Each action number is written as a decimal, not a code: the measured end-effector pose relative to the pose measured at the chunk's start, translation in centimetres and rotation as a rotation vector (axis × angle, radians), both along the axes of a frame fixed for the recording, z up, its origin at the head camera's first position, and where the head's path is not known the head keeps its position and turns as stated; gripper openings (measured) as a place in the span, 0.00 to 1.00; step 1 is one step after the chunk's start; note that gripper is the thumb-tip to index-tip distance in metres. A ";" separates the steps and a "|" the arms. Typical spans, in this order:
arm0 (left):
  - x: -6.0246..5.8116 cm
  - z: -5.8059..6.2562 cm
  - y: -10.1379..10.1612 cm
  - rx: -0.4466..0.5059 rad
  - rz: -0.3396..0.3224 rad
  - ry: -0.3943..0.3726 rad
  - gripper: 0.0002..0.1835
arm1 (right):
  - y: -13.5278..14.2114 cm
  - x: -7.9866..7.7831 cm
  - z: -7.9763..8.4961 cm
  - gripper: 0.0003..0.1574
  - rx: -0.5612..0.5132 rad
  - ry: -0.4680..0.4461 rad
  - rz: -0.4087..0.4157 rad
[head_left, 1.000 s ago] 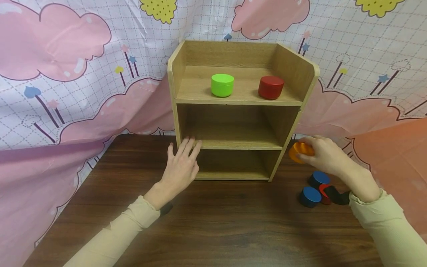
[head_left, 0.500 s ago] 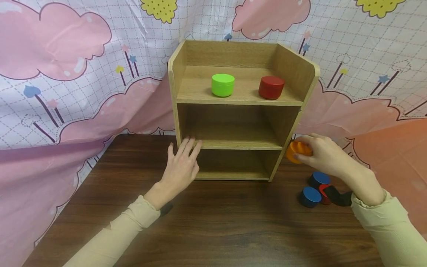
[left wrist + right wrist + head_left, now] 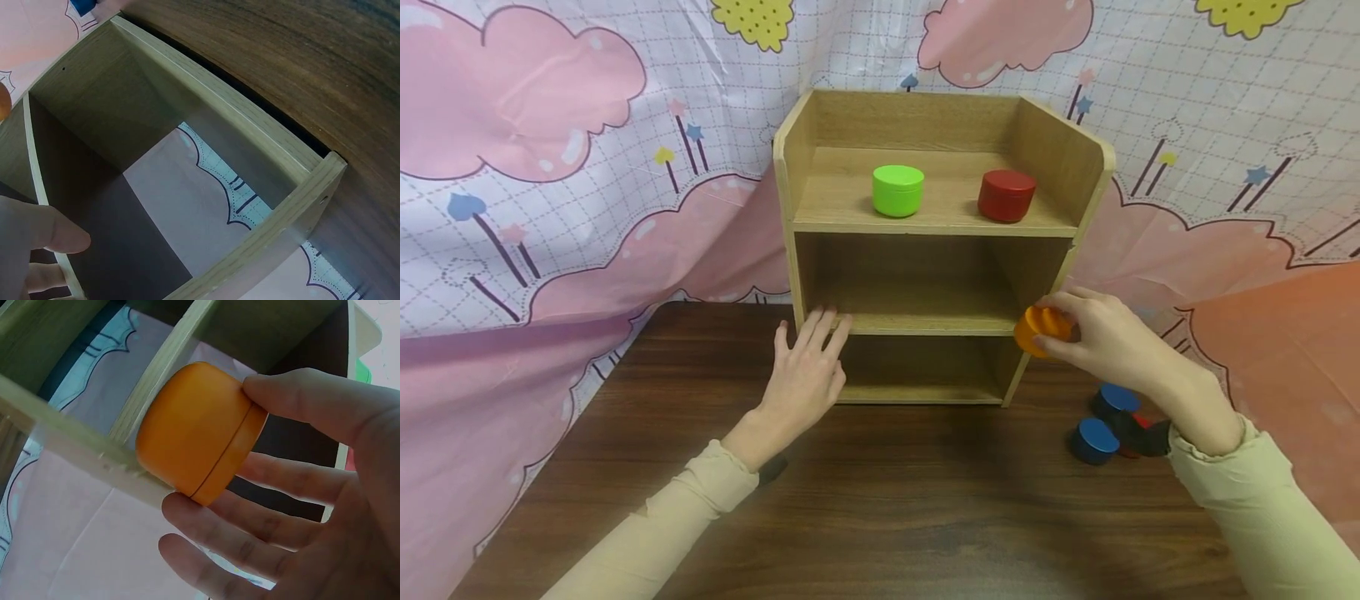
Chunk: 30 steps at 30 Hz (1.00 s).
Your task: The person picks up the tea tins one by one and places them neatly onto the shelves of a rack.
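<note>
My right hand [image 3: 1108, 337] grips a round orange tin [image 3: 1039, 332] by its lid end, at the right front edge of the wooden shelf unit [image 3: 917, 323]. In the right wrist view the orange tin [image 3: 194, 428] lies tilted between thumb and fingers, in front of the shelf boards. My left hand [image 3: 801, 367] rests with spread fingers at the left end of the middle board. The left wrist view shows its fingers [image 3: 62, 231] at that board's edge. On the top shelf stand a green tin [image 3: 898, 192] and a dark red tin [image 3: 1006, 197].
Two blue tins [image 3: 1094, 442] and a red one [image 3: 1141, 422] sit on the dark wooden table [image 3: 880, 500] right of the unit, partly behind the black wrist strap [image 3: 1153, 437]. A patterned cloth [image 3: 587, 208] hangs behind.
My right hand has carried the orange tin leftward, from beside the unit to its right front edge. My left hand has stayed in place.
</note>
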<state>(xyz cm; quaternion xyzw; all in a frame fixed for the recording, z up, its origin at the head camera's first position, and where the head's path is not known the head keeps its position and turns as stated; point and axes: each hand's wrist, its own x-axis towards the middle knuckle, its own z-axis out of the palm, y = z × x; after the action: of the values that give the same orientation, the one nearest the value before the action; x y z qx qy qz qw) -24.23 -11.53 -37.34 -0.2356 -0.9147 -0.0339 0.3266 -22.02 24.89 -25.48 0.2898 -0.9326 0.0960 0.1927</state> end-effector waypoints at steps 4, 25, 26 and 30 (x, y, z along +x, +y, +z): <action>0.0 0.0 -0.1 0.006 0.003 0.000 0.33 | -1.2 -0.3 0.2 0.23 -0.013 -0.011 0.014; -0.2 -0.2 -0.1 0.003 0.007 0.018 0.34 | -6.7 -3.0 0.2 0.24 -0.075 -0.043 0.059; -0.2 -0.2 -0.1 0.002 0.008 0.017 0.34 | -6.9 -3.1 0.2 0.24 -0.077 -0.048 0.060; -0.2 -0.3 -0.1 0.006 0.008 0.002 0.34 | -7.9 -3.4 0.0 0.25 -0.081 -0.072 0.061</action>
<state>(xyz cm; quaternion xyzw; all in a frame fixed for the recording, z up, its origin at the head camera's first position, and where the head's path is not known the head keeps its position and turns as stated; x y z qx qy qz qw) -24.38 -11.66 -37.64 -0.2308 -0.9153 -0.0349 0.3283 -25.45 16.99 -25.50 0.3063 -0.9251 0.1498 0.1674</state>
